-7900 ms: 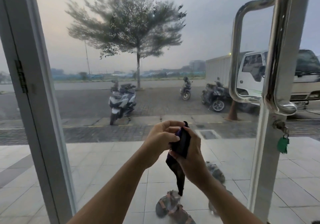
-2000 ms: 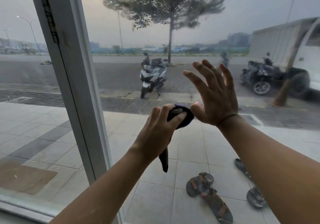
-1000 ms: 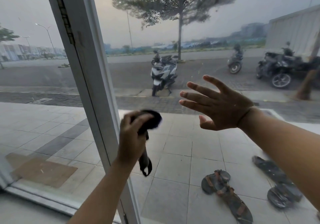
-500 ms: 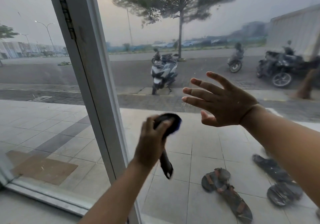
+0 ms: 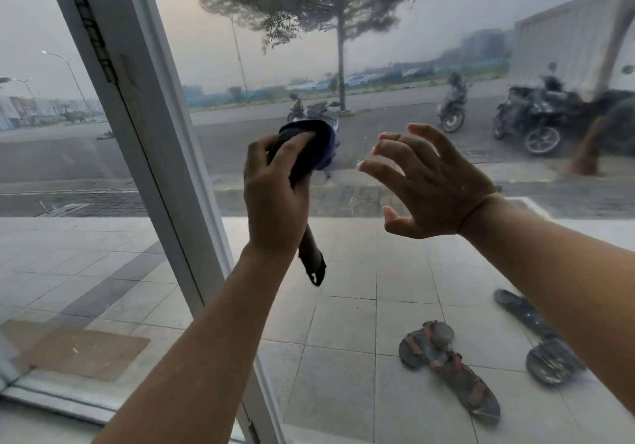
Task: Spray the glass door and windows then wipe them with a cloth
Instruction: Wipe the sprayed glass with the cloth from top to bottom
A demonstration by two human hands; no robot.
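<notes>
A large glass door pane (image 5: 395, 48) fills the view in front of me, with small spray droplets near its middle. My left hand (image 5: 275, 196) grips a dark blue cloth (image 5: 309, 148), bunched at the top against the glass, its loose tail hanging below my wrist. To the right, my right hand (image 5: 433, 186) hovers beside it with fingers spread and curled, holding nothing, close to the glass. No spray bottle is in view.
A white door frame post (image 5: 137, 127) with a hinge runs diagonally on the left, with another window pane (image 5: 51, 168) beyond it. Outside on the tiled floor lie sandals (image 5: 446, 368). Parked scooters (image 5: 536, 120) and a tree (image 5: 340, 31) stand farther out.
My left hand with the cloth has risen up the glass and moved right, toward my right hand. My right hand's fingers have curled a little and stayed roughly in place.
</notes>
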